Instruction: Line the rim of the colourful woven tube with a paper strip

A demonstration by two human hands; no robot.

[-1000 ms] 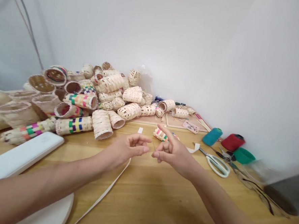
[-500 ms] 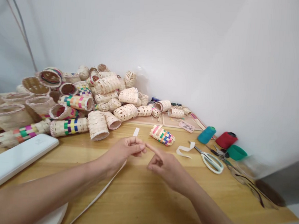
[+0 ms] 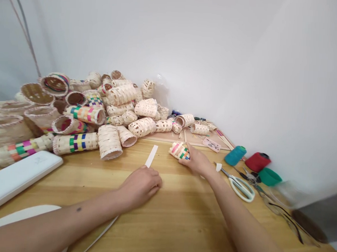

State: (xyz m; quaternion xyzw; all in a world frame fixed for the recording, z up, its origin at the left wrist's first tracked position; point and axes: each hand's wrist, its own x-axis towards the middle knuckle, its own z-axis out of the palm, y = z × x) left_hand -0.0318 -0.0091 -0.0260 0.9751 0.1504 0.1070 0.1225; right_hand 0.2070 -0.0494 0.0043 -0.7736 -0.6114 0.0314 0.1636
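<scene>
A small woven basket (image 3: 179, 151) in natural, pink, green and orange strips lies on its side on the table. My right hand (image 3: 196, 160) is closed around its right end, thumb in front and fingers behind. My left hand (image 3: 140, 184) lies low on the table with its fingers curled under. Any object inside those fingers is hidden. A flat pale strip (image 3: 151, 156) sticks out beyond my left hand, and a long thin pale strip (image 3: 100, 234) trails from beneath my left wrist toward the front edge.
Many woven baskets (image 3: 110, 141) are heaped at the back left. White-handled scissors (image 3: 241, 188), a blue thread cone (image 3: 235, 155), a red cone (image 3: 257, 162), a green cup-like piece (image 3: 270, 177) and glasses (image 3: 290, 221) lie right. A white box-like device (image 3: 19, 181) sits left.
My right hand has moved away from the left, forward and right, and taken hold of the small basket. My left hand has lowered to the table and curled over.
</scene>
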